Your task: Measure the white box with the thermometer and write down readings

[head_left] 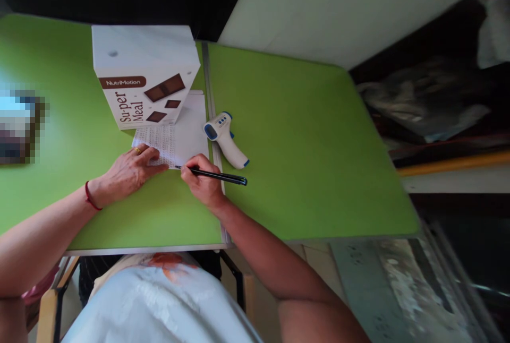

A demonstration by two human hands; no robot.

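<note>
The right hand (204, 182), at the center of the frame, is clamped on a black pen (223, 176); the pen tip is at the lower edge of a paper sheet (193, 133). The left hand (129, 170), left of center, lies palm down, fingers extended and resting on the sheet's lower left part. The sheet carries dense rows of writing on its left portion, too small to read. A white carton (145, 56), upper left of center, hides part of the sheet; its labels read "NutriMotion" and "Su-per Meal". Just right of the sheet, a white-and-blue handheld infrared thermometer (229, 144) lies on the green surface (311, 146); its small print is illegible.
</note>
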